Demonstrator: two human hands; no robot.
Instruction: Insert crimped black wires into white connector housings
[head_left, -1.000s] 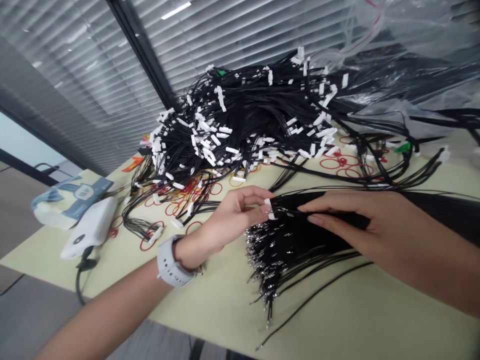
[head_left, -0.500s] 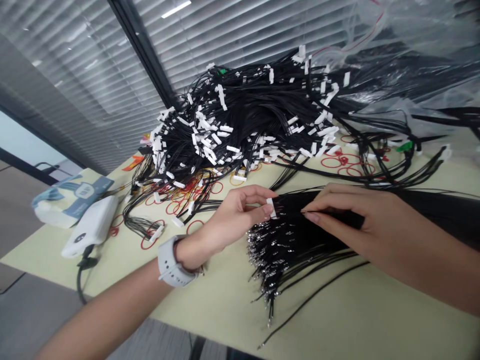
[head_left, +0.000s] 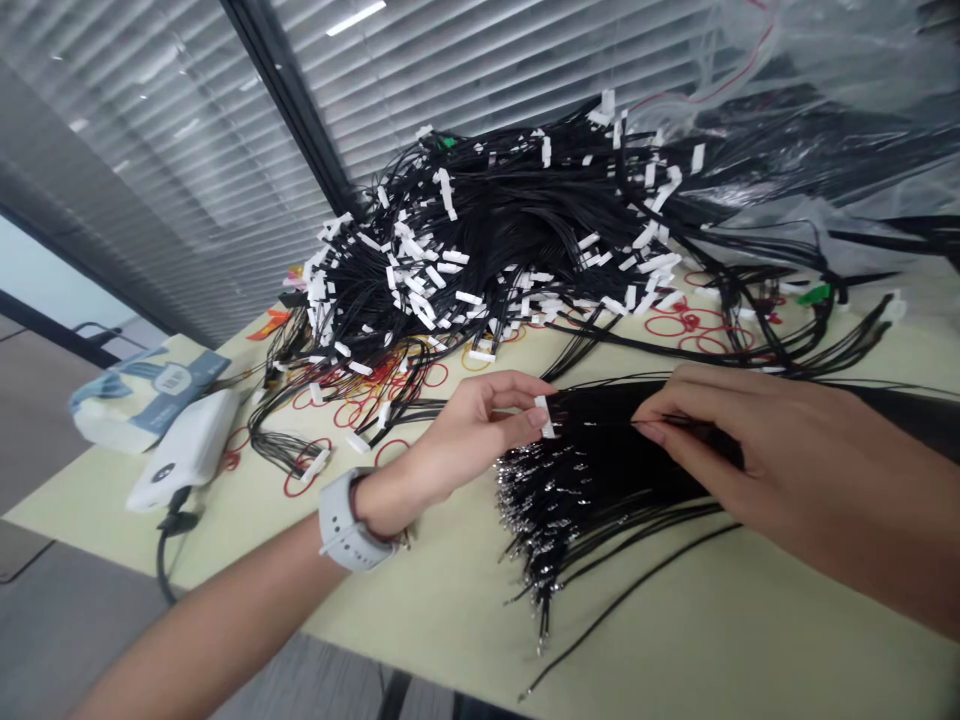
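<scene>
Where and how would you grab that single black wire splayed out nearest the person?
Probably best pinched just behind the bare metal tip of the stray black wire, coming from the table's near side: that end fans away from the dense black wire bundle, leaving pale tabletop around it.
</scene>
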